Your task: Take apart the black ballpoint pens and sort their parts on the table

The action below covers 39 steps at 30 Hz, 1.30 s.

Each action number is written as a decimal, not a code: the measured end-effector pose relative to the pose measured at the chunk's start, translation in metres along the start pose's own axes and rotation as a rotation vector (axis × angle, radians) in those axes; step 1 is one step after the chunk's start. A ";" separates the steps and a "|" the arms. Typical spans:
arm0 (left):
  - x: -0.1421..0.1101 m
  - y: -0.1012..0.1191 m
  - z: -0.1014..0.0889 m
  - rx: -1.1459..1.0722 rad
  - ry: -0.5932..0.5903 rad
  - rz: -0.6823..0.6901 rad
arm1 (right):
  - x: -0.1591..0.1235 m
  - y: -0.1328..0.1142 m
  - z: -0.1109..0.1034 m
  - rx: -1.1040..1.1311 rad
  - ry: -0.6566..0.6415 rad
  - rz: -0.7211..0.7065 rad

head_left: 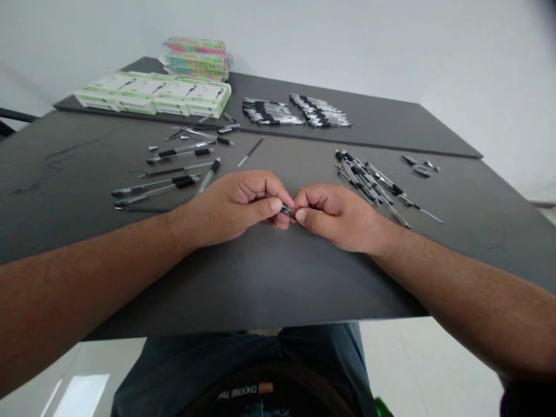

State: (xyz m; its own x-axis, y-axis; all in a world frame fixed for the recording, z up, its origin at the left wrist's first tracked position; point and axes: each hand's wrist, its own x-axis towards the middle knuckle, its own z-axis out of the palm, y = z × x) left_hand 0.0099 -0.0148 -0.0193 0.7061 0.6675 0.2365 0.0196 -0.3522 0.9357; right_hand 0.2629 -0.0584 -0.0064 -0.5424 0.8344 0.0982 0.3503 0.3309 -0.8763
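Observation:
My left hand (243,205) and my right hand (336,217) meet over the near middle of the table, fingertips touching or nearly so. Between them is a small dark and clear pen part (286,210), mostly covered by the fingers. Thumb and forefinger of each hand are closed on it in a pinch. Left of my left hand lie loose pens (158,191), thin refills and small pieces. A heap of pens (369,179) rests beyond my right hand, with a refill (430,216) sticking out to the right.
On a raised board (382,116) at the back lie two rows of pens (321,111). White-and-green boxes (156,95) stand at the back left, with a stack of colourful packets (197,58) behind. Small clear caps (421,168) lie at the right. The table's front edge (260,331) is near my lap.

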 end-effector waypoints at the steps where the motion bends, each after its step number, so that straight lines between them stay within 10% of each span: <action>1: 0.000 0.000 0.000 0.010 0.004 0.007 | 0.000 0.001 0.000 0.015 0.002 0.007; 39: -0.001 0.011 0.005 -0.082 -0.011 -0.099 | -0.001 -0.002 0.000 -0.001 -0.013 -0.036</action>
State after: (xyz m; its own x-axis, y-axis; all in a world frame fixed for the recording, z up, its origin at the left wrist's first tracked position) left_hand 0.0135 -0.0228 -0.0105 0.7111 0.6891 0.1396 0.0317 -0.2297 0.9727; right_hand 0.2629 -0.0593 -0.0050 -0.5648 0.8160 0.1232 0.3310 0.3608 -0.8719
